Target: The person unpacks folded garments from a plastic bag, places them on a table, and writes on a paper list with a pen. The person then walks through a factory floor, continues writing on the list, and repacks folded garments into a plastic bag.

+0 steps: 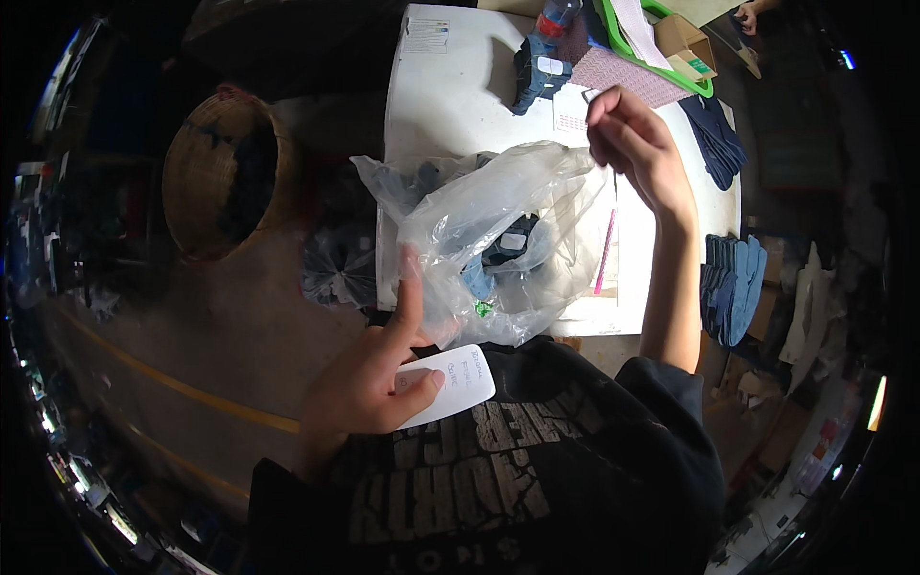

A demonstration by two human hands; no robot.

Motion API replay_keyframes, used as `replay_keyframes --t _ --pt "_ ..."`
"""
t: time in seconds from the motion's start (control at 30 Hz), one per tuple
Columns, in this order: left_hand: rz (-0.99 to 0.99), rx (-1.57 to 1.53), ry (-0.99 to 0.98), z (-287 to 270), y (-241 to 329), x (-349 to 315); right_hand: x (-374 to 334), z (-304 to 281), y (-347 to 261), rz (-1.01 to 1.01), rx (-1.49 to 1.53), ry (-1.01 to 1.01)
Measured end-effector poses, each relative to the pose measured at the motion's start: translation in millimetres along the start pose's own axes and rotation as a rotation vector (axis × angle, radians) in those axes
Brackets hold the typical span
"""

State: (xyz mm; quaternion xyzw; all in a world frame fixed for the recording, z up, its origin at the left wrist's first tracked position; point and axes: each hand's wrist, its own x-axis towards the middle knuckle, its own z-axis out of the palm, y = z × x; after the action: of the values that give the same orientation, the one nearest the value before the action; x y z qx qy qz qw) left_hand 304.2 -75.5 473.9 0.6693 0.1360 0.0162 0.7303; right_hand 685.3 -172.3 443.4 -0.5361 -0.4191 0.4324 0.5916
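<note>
The white table (431,110) was the largest object within my view. On its near part sat the clear plastic bag (489,196), crumpled, with dark and light-blue goods showing inside. To the left, apart from the table, I saw a woven basket (281,196) containing dark material; at the table's far right stood a green-rimmed bin (623,74). The left hand (364,388) was partly closed at the bag's near left side: one digit stood upright by the film, another folded down. The right hand (632,144) was raised beside the bag's right edge, its fingers curled inward. The white card (470,379) was gripped in the left hand beneath the folded digit, in front of the dark shirt (575,460). A pink stick (606,251) lay right of the bag. Smallest was a pale object (591,96) at the right fingertips; I could not tell whether they gripped it.
</note>
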Motion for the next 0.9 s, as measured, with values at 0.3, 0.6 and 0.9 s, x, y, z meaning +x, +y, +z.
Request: replay_keyframes --t 0.3,0.6,0.9 --pt "-0.095 -0.102 0.004 9.9 1.5 0.8 -78.3 80.6 64.4 0.083 -1.273 -0.076" --pt "-0.088 -0.202 -0.020 13.8 -7.8 -8.8 -88.2 54.0 123.3 0.142 -1.038 0.075" --pt "-0.133 -0.215 -0.033 16.6 -7.7 -14.4 -97.0 49.1 117.4 0.189 -0.883 0.074"
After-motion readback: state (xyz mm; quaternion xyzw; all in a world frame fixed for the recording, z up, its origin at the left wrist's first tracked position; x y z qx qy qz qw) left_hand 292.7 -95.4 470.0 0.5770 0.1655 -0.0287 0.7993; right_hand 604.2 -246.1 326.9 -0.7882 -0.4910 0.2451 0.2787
